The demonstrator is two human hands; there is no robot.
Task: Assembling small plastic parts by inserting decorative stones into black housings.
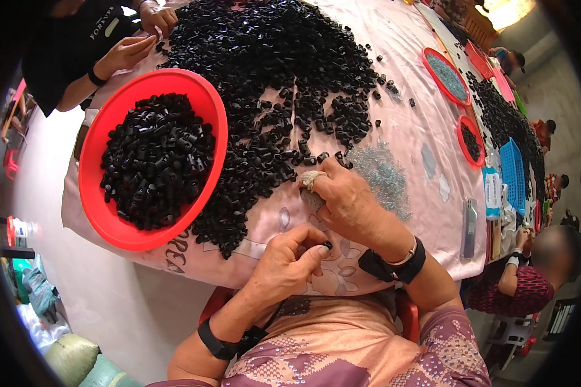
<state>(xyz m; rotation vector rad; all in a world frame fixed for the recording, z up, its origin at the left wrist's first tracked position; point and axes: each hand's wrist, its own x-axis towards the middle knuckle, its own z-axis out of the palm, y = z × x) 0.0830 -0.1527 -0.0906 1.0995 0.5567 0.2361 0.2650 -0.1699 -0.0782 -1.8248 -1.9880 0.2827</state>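
My left hand [289, 261] is closed above the table's near edge, pinching a small black plastic piece [328, 246] between thumb and fingertips. Farther up, my right hand [350, 193] is curled at the near edge of a big heap of black plastic pieces [258, 48]. A pale wrap [311, 179] covers one of its fingers. Its fingertips point away from me, so what they hold, if anything, is hidden. Just right of that hand lies a scatter of tiny silvery-blue pieces [384, 177], too small to name.
A large red basin [217, 116] full of black pieces stands on the left of the pink tablecloth [426, 222]. Along the right are smaller red trays [466, 147], a blue basket [512, 174] and a wipes pack [492, 193]. Co-workers' hands [128, 55] work at the far left; another person sits right.
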